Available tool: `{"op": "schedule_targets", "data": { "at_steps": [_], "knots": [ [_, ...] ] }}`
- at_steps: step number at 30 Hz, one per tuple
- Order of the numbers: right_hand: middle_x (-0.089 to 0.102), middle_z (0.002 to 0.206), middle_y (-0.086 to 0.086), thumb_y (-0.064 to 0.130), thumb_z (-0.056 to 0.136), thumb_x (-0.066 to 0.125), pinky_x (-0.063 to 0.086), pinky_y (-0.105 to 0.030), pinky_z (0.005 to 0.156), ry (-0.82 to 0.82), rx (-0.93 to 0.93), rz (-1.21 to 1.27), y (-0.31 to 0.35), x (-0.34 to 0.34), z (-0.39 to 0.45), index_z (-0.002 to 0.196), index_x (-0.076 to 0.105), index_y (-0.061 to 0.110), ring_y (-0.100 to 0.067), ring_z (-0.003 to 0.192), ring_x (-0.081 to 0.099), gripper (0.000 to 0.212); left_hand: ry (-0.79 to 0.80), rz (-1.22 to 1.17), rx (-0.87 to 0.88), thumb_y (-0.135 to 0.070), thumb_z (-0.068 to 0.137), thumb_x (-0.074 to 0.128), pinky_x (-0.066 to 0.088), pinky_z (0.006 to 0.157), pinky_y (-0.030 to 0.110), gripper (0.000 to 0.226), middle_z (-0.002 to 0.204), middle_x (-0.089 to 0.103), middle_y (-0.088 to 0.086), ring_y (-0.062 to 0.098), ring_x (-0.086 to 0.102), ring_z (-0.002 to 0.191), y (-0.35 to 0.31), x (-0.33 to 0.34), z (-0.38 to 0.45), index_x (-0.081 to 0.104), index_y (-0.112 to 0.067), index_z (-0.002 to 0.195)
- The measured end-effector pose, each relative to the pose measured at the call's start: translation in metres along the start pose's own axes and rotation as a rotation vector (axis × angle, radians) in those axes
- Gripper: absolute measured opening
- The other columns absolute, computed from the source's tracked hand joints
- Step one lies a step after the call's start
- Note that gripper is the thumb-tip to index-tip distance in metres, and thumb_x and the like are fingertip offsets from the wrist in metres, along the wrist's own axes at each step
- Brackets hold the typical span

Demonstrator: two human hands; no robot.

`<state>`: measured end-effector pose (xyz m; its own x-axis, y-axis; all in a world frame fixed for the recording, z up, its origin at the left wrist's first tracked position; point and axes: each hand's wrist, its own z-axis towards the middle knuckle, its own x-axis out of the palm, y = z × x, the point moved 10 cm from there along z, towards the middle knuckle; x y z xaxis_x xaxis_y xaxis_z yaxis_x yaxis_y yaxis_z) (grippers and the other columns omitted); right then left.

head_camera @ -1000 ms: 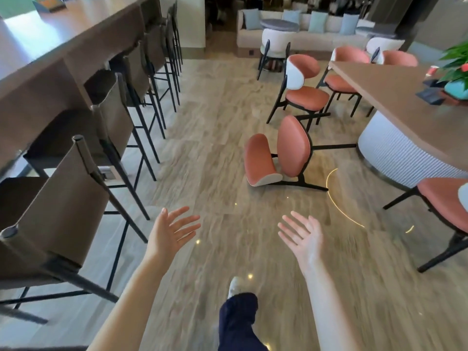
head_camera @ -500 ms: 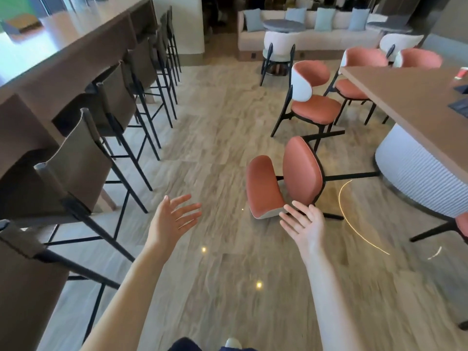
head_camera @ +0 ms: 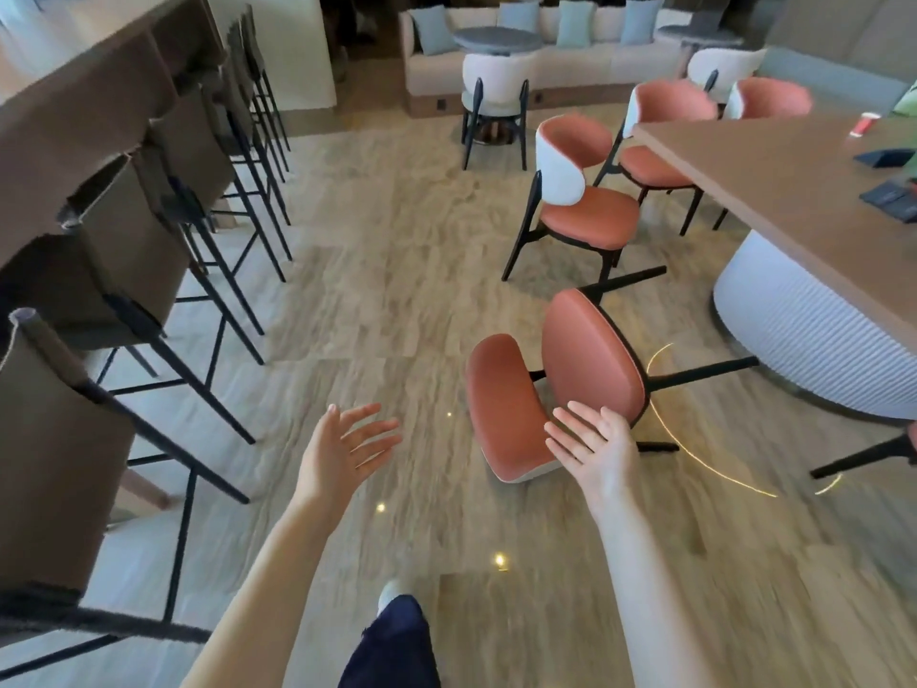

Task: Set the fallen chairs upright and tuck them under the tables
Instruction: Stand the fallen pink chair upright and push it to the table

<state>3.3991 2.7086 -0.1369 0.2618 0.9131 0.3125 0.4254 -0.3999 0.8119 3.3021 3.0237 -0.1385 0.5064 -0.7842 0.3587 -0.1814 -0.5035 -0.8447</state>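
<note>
Two bare hands reach forward with fingers spread, holding nothing: the left hand (head_camera: 342,451) over bare floor, the right hand (head_camera: 593,449) in front of a fallen chair (head_camera: 556,389). The salmon-coloured chair lies on its side on the wood-look floor (head_camera: 377,300), legs pointing toward the white-based table (head_camera: 774,191). An upright matching chair (head_camera: 578,201) stands beyond it; bar stools (head_camera: 163,206) line the counter at left.

I see a pale stone-patterned floor (head_camera: 377,270) dotted with small glints of light. Tall dark bar stools (head_camera: 163,225) line a long brown counter (head_camera: 74,116) on my left. A cream sofa (head_camera: 546,57) with blue cushions (head_camera: 570,22) runs along the far wall.
</note>
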Motion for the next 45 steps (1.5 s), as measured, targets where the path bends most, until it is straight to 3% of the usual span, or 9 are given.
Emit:
{"op": "schedule_targets", "data": {
  "at_steps": [11,18,32,39,45],
  "knots": [
    [0.072,0.106,-0.016,0.031,0.1,0.04,0.053,-0.045,0.09,-0.09,-0.059,0.092,0.04,0.131,0.09,0.114,0.065,0.001,-0.033,0.097,0.07,0.041,0.191,0.084,-0.018,-0.042,0.104,0.024,0.045,0.098,0.046,0.053,0.111,0.068,0.022,0.036,0.065,0.105,-0.12,0.038,0.19,0.061,-0.006,0.116],
    [0.072,0.104,-0.016,0.028,0.1,0.039,0.053,-0.045,0.091,-0.203,-0.104,0.124,0.071,0.146,0.144,0.11,0.066,0.001,-0.033,0.097,0.07,0.039,0.267,0.129,-0.115,-0.042,0.104,0.023,0.045,0.099,0.048,0.055,0.109,0.069,0.021,0.037,0.065,0.105,-0.121,0.085,0.274,0.059,-0.004,0.119],
    [0.071,0.106,-0.018,0.026,0.102,0.038,0.05,-0.048,0.095,-0.365,-0.177,0.299,0.146,0.168,0.302,0.111,0.065,-0.002,-0.035,0.098,0.069,0.04,0.484,0.309,-0.137,-0.041,0.105,0.021,0.046,0.097,0.045,0.055,0.108,0.07,0.021,0.035,0.066,0.104,-0.162,0.259,0.461,0.062,-0.004,0.113],
    [0.073,0.102,-0.017,0.025,0.099,0.045,0.053,-0.047,0.09,-0.517,-0.191,0.332,0.163,0.143,0.317,0.107,0.066,-0.001,-0.036,0.095,0.07,0.033,0.598,0.393,-0.22,-0.042,0.104,0.02,0.048,0.094,0.044,0.057,0.111,0.068,0.021,0.035,0.066,0.104,-0.143,0.327,0.493,0.062,-0.005,0.113],
    [0.069,0.107,-0.018,0.025,0.1,0.044,0.049,-0.046,0.095,-0.687,-0.2,0.481,0.146,0.106,0.303,0.101,0.065,0.003,-0.034,0.096,0.068,0.031,0.735,0.486,-0.33,-0.043,0.104,0.02,0.047,0.096,0.045,0.057,0.11,0.068,0.02,0.035,0.066,0.102,-0.103,0.381,0.499,0.062,-0.005,0.112]
  ]
}}
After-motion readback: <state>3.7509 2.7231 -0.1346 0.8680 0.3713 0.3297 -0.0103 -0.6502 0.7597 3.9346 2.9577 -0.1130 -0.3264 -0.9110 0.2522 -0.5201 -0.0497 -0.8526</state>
